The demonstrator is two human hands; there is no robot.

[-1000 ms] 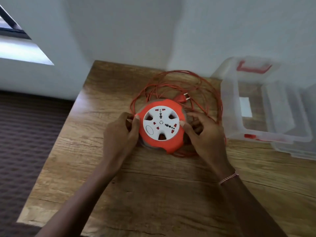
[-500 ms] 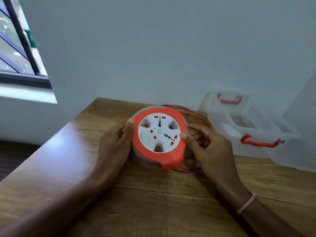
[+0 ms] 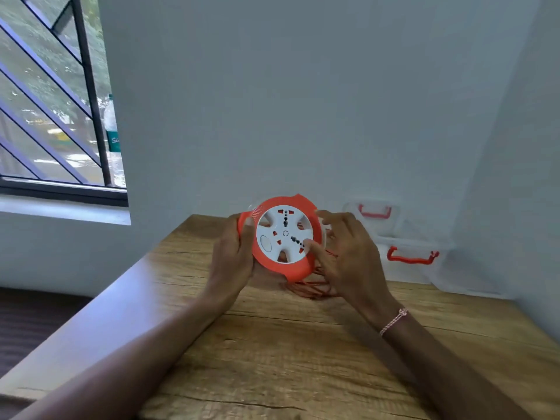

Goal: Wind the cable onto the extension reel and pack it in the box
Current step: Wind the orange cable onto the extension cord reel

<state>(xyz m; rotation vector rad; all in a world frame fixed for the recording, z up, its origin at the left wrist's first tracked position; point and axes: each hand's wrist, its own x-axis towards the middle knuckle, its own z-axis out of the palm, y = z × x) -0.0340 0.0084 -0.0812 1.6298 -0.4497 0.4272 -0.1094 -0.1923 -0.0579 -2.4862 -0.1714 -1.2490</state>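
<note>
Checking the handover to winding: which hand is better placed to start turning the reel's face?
Right, probably. The left hand grips the reel by its orange rim, steadying it; the right hand is open, one fingertip on the white face, beside the loose cable.

Looks like a plain room in a home or small office. Bare pale walls point(image 3: 303, 101) meeting in a corner at far right. A wooden table point(image 3: 272, 359) with heavy grain pushed against the far wall. At left, a dark-framed window point(image 3: 60, 189) with slanted metal bars point(image 3: 45, 86), trees and a sunlit street outside, a bottle point(image 3: 110, 125) standing on the sill. Dark floor point(image 3: 36, 322) below at left. 2 clear plastic storage boxes point(image 3: 424, 268) with red handles sitting in the far right corner of the table.
</note>
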